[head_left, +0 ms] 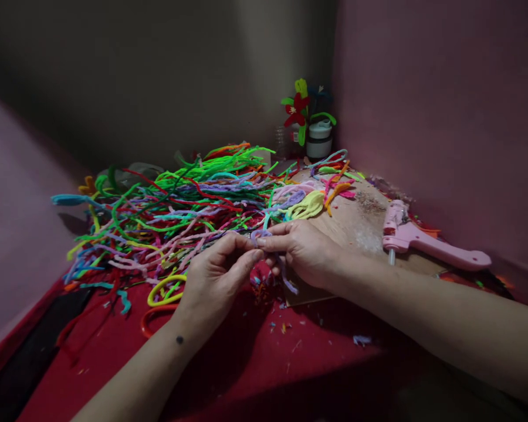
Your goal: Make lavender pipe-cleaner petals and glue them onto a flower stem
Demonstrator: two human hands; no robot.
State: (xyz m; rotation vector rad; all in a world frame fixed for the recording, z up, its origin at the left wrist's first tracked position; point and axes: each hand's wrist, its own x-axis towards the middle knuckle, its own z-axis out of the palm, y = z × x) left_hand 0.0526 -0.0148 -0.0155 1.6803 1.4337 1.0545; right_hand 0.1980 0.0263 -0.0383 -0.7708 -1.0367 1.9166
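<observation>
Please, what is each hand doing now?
Left hand: fingers closed at the purple pipe cleaner.
Right hand: pinching the same purple pipe cleaner.

Toward the back, we see a lidded pale container (319, 145) beside a clear bottle (280, 140), with a red fuzzy flower (296, 110) and green leaves standing up around them, in front of a dark grey wall (158, 76) that meets a pinkish-purple wall (440, 105) on our right. Over on that side, we have a pink glue gun (435, 245) lying on a light brown board (349, 227), its grip pointing right. Across the foreground, we find a red cloth (246, 363) dotted with fuzzy scraps (361, 340), and a black strip (39, 337) at our left.
</observation>
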